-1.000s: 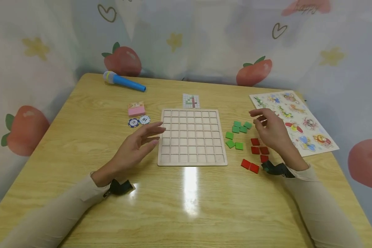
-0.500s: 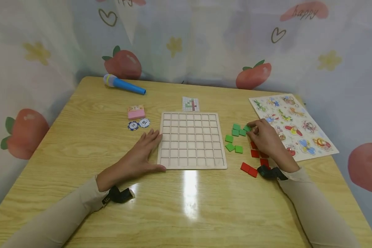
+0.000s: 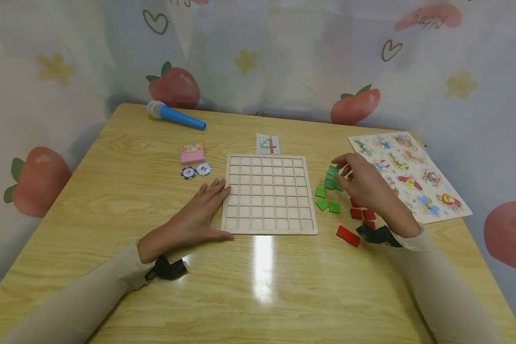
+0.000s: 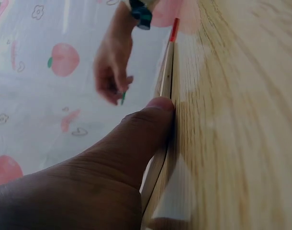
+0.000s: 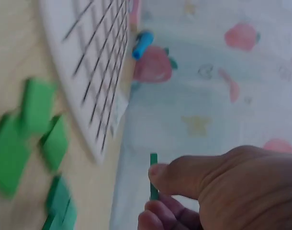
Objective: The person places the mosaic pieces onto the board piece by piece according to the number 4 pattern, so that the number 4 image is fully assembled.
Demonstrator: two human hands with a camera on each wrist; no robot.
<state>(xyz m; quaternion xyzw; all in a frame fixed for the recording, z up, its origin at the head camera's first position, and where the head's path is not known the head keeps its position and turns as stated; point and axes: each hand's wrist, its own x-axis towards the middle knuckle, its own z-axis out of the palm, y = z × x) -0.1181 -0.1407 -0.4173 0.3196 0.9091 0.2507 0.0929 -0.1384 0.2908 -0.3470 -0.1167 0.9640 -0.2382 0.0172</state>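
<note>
A wooden grid board (image 3: pixel 268 191) with bare square cells lies mid-table. My left hand (image 3: pixel 193 215) rests at its left side, fingers spread along the edge and thumb against the front left corner. In the left wrist view the thumb (image 4: pixel 146 122) presses on the board's edge. Right of the board, my right hand (image 3: pixel 363 184) pinches a thin green square tile (image 5: pixel 153 158) between thumb and fingers, raised off the table. Below that hand lie darker green tiles (image 3: pixel 329 183), with lighter green tiles (image 3: pixel 321 192) nearer the board. Red tiles (image 3: pixel 348 236) lie toward the front, some partly hidden by the right wrist.
Behind the board lies a small card (image 3: pixel 268 144) with a green and red grid pattern. A pink box (image 3: pixel 192 155), two poker chips (image 3: pixel 196 170) and a blue toy microphone (image 3: pixel 178 115) are at left. An animal puzzle board (image 3: pixel 413 177) lies at right.
My left hand has come down onto the board's left edge. My right hand has reached to the green tiles, picked one up and shifted slightly left with it.
</note>
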